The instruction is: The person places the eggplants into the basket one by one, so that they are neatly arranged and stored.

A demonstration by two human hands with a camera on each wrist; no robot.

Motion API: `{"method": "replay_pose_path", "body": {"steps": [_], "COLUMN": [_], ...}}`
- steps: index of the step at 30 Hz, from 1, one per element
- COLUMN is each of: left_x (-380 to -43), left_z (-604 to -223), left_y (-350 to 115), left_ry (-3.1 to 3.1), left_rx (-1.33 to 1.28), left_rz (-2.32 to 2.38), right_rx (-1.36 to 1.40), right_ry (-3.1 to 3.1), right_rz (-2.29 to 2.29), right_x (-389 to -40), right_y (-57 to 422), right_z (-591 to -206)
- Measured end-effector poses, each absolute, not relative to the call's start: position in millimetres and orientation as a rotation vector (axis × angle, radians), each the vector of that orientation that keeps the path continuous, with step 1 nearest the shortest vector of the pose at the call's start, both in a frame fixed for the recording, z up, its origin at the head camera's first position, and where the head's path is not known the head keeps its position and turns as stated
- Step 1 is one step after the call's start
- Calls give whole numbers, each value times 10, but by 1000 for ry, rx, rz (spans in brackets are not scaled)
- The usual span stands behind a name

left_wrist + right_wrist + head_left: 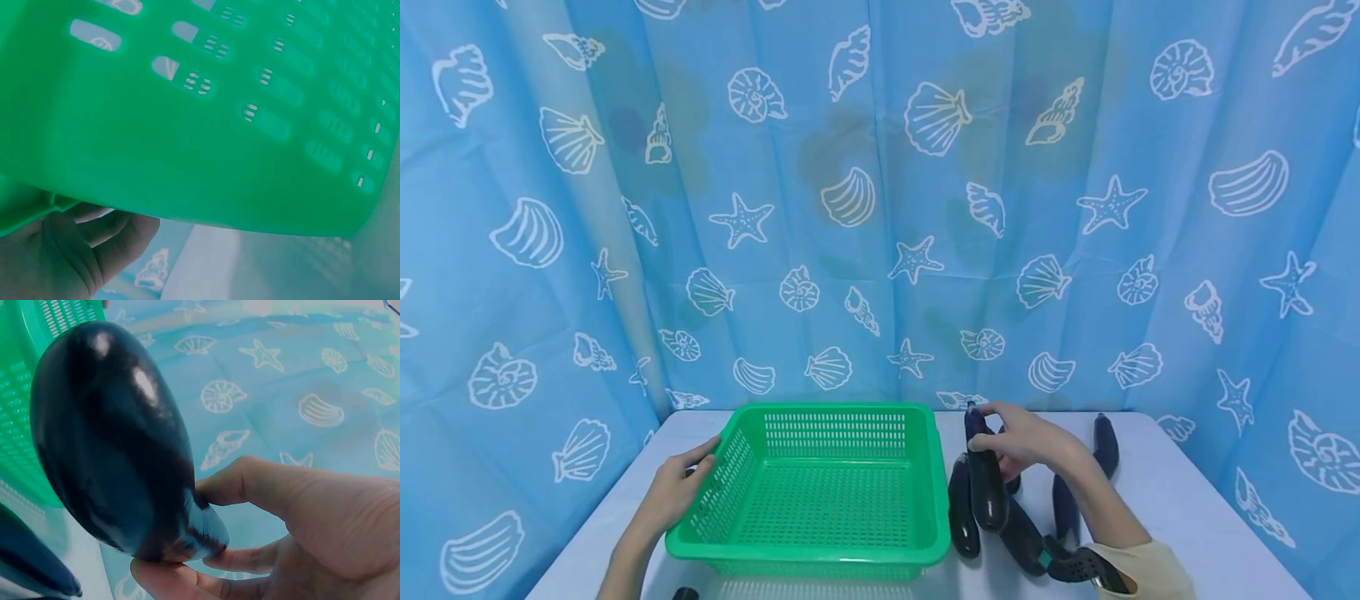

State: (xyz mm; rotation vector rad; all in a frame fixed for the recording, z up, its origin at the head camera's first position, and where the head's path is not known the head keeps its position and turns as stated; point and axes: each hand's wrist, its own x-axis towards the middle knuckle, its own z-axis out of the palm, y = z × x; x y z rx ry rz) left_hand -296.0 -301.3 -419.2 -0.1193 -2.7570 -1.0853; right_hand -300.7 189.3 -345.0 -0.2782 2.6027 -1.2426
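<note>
In the head view a green plastic basket [808, 552] with slotted walls stands on the table, nothing inside it. My left hand [673, 492] grips its left rim; the left wrist view shows fingers [128, 240] bent at the rim beside the basket wall [125, 150]. To the right of the basket, my right hand [1026, 442] holds a dark, glossy eggplant [987, 496] near its stem end, with the thick end pointing toward me. The right wrist view shows this eggplant [112, 437] pinched between thumb and fingers. Another eggplant [962, 517] lies between it and the basket.
More eggplants lie on the white table [1180, 517]: one [1021, 540] under the held one, one [1064, 508] beside the right forearm, one [1105, 446] farther back. A small black object [686, 593] shows at the front edge. Behind hangs a blue shell-patterned curtain [880, 317].
</note>
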Motion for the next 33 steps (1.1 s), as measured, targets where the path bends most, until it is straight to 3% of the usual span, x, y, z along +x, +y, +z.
{"method": "replay_pose_path", "body": {"steps": [33], "left_x": [-2978], "left_z": [-4206], "left_y": [-3013], "left_ry": [-2761], "left_rx": [-104], "left_rz": [-1078], "right_rx": [-308], "right_ry": [2442], "right_rz": [-1349], "right_x": [-3141], "right_y": [1111], "right_z": [-3474]}}
